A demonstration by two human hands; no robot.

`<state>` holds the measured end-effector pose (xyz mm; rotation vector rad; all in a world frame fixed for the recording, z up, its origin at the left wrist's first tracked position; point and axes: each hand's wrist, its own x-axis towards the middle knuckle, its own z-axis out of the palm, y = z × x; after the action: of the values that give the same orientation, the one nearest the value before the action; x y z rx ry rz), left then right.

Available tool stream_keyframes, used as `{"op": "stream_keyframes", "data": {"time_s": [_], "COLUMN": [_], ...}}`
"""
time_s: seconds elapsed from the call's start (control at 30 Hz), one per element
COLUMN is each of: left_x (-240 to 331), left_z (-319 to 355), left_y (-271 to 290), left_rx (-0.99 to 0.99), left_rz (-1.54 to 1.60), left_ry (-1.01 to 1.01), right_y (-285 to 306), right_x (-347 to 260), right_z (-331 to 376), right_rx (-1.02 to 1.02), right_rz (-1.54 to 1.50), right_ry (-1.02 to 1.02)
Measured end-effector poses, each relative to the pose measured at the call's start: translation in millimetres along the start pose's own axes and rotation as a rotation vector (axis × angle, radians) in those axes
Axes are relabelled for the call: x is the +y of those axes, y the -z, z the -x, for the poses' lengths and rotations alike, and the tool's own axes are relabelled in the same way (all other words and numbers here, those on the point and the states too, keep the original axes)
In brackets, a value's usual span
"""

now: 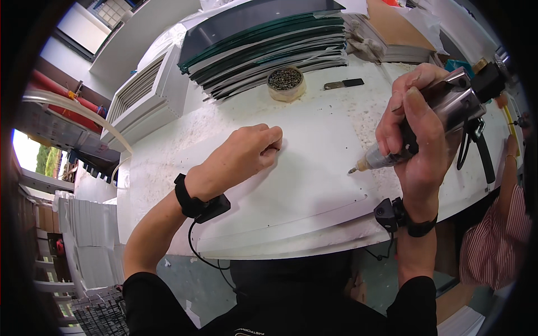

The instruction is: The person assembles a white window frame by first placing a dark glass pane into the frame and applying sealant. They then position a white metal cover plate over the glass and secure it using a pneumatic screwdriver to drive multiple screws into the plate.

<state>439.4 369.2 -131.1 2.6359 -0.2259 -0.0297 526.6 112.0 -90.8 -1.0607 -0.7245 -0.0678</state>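
My right hand (417,126) is wrapped round a powered screwdriver (451,101) with a silver body. Its pale nose points down and left, and the bit (353,169) hangs a little over the white panel (314,185) on the table. My left hand (249,147) is closed in a loose fist above the panel's middle, thumb against the fingers. A tiny dark spot shows at those fingertips, too small to name. Beyond my left hand stands a round tub (286,83) full of small screws. A short flat blade with a black handle (352,83) lies to the tub's right.
Dark glossy sheets (263,45) are stacked at the back. White slatted frames (143,92) stand at the left, beside a pale hose (84,101). A brown-topped stack (403,28) sits back right. A person in a striped shirt (490,246) is close at the right edge.
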Motion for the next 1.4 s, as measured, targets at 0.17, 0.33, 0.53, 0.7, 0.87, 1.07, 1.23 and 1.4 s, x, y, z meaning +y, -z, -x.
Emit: {"op": "stream_keyframes", "data": {"time_s": [0.17,0.33,0.53,0.7,0.87,1.07,1.23,1.4], "left_x": [-3,5,34,66,80,82,80,74], "left_z": [12,23,57,73,80,84,83,85], "left_y": [3,8,-15,-39,-54,-64,-73,-70], "left_rx": [0.090,0.145,0.073,-0.048,0.068,0.093,0.186,0.098], "left_rz": [-0.003,0.325,0.845,0.806,0.784,0.941,1.237,1.149], "left_ry": [0.006,0.187,0.271,0.334,0.273,0.328,0.357,0.380], "right_y": [-12,-10,1,7,-6,-12,-15,-20], "right_x": [-4,-11,-17,-25,-36,-40,-35,-36], "right_z": [4,7,9,13,19,22,21,21], "right_rx": [-0.002,0.018,-0.013,-0.031,0.005,-0.076,-0.137,-0.135], "right_rz": [-0.019,0.016,0.003,-0.091,-0.159,-0.284,-0.348,-0.401], "right_ry": [-0.024,-0.006,-0.006,-0.043,-0.096,-0.074,-0.036,-0.029]}}
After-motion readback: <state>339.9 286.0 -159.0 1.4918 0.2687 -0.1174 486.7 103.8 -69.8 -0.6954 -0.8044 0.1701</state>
